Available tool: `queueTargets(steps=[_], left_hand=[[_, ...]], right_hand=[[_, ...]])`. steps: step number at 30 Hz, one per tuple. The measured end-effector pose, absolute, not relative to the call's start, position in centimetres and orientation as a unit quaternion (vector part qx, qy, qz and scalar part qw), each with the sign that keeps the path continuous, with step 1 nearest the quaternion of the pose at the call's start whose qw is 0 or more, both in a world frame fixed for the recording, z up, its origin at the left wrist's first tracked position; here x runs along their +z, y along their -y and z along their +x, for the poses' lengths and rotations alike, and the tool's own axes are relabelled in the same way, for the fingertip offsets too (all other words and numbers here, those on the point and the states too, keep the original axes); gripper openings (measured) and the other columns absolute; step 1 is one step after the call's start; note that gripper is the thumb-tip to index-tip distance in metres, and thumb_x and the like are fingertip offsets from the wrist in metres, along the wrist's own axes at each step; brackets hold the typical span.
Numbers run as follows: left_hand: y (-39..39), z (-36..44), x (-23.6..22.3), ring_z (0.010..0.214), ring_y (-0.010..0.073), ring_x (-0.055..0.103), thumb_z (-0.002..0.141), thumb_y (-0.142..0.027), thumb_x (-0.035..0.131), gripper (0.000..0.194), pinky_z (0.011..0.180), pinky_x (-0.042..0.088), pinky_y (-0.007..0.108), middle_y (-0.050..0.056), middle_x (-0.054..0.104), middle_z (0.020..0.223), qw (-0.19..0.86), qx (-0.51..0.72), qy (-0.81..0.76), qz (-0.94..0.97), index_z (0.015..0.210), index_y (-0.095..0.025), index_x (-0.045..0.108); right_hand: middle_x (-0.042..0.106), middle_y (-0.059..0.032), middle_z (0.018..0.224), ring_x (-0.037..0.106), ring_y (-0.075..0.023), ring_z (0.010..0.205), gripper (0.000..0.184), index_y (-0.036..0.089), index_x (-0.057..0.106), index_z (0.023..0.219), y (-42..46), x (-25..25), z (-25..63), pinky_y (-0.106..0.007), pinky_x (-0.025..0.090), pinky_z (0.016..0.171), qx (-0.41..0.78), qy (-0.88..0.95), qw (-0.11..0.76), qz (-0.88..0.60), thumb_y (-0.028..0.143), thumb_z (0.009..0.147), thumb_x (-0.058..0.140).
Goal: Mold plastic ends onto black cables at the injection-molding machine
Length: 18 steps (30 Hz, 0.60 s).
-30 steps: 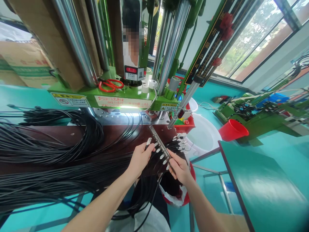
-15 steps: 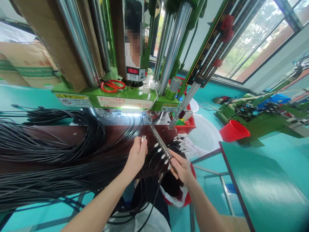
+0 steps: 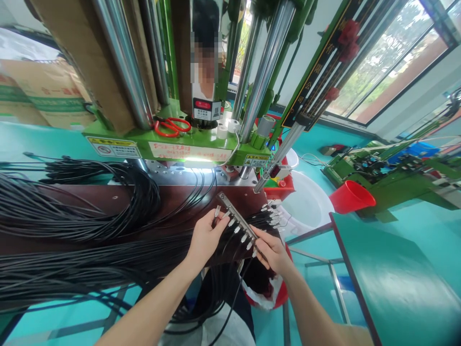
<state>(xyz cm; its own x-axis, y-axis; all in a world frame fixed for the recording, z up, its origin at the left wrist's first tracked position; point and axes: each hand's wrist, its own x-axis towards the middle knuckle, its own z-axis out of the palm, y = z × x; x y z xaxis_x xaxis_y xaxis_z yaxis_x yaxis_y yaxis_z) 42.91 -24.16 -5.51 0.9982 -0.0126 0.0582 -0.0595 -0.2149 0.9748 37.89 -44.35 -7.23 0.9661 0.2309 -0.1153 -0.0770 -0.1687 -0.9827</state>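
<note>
Metal bar [image 3: 237, 215] between both hands [image 3: 206, 235]

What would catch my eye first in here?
Probably the big green machine at the back, with red-handled scissors on its ledge. Next, thick bundles of black cables sweep over the brown table's left side. Nearer the middle, the right hand holds a metal strip lined with silver connectors; the left hand pinches another connector.

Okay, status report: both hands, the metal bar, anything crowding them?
Left hand holding a connector beside the metal bar. Right hand gripping the bar's near end. Black cables bunched close by.
</note>
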Motion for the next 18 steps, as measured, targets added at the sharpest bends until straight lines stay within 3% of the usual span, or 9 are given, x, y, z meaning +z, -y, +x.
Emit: queueTargets(steps=[7, 13, 18], left_hand=[[23.4, 43.0, -6.4, 0.054, 0.0094, 0.04, 0.074, -0.035, 0.053, 0.021, 0.056, 0.034, 0.022, -0.005, 0.045, 0.055, 0.628, 0.009, 0.018, 0.778, 0.065, -0.017, 0.051], [23.1, 43.5, -5.1, 0.05, 0.0093, 0.039, 0.078, -0.044, 0.046, 0.03, 0.05, 0.034, 0.021, -0.004, 0.044, 0.055, 0.636, -0.05, 0.064, 0.767, 0.067, -0.017, 0.051], [19.7, 44.3, 0.9, 0.036, 0.0052, 0.033, 0.081, -0.046, 0.042, 0.033, 0.035, 0.023, 0.019, -0.002, 0.052, 0.058, 0.62, -0.154, 0.114, 0.761, 0.081, -0.017, 0.056]], right_hand=[[0.037, 0.0067, 0.048, 0.031, -0.0046, 0.039, 0.049, 0.013, 0.041, 0.131, 44.1, -6.5, 37.9, -0.017, 0.028, 0.036, 0.109, 0.117, 0.553, -0.818, 0.038, 0.089, 0.042], [0.036, 0.007, 0.05, 0.031, -0.004, 0.037, 0.049, 0.014, 0.047, 0.126, 43.9, -6.5, 37.3, -0.016, 0.023, 0.033, 0.104, 0.057, 0.627, -0.77, 0.041, 0.086, 0.045], [0.039, 0.0065, 0.054, 0.033, -0.0033, 0.035, 0.042, 0.02, 0.048, 0.123, 45.9, -7.9, 34.2, -0.016, 0.021, 0.032, -0.037, -0.037, 0.696, -0.716, 0.037, 0.085, 0.05]])
